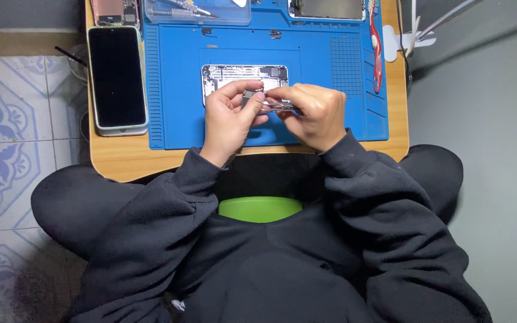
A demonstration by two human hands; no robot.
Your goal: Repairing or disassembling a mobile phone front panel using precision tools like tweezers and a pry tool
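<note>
Two hands meet over the opened phone [245,75]; left hand [228,116] pinches a small part [249,96]; right hand [312,113] closes on tweezers [273,106]; best kept steady.

Two hands, the left hand [227,116] and right hand [312,113], one pair of tweezers [273,106], one opened phone [243,76], one intact phone [116,78] at left, one blue mat [342,78], one red tool [377,54] at right, one clear tray [197,12] far, one tabletop [121,158].
</note>
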